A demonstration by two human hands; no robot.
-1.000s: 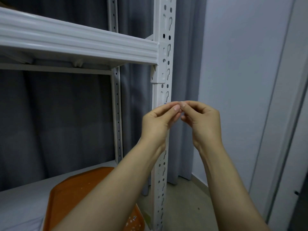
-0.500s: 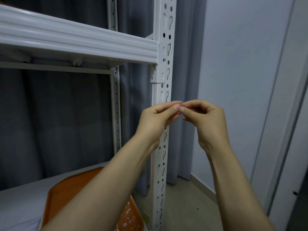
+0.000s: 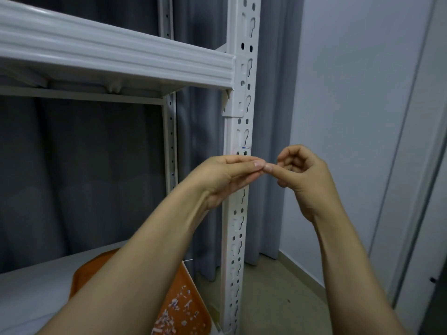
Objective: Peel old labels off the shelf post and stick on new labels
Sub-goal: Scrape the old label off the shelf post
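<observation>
Left hand [image 3: 225, 175] pinches its fingertips against the curled right hand [image 3: 304, 175]'s thumb, any scrap hidden, before the shelf post [image 3: 242, 131], where a blue label remnant [image 3: 245, 147] is left; peeled scraps [image 3: 176, 310] litter the orange tray [image 3: 82, 279], no new labels visible.

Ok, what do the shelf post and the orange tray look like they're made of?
Shelf post: most likely steel with a glossy white painted coat, judging by the punched keyhole slots and sheen. Orange tray: probably plastic, smooth and matte, with a moulded rounded rim; the look alone leaves that open.
</observation>
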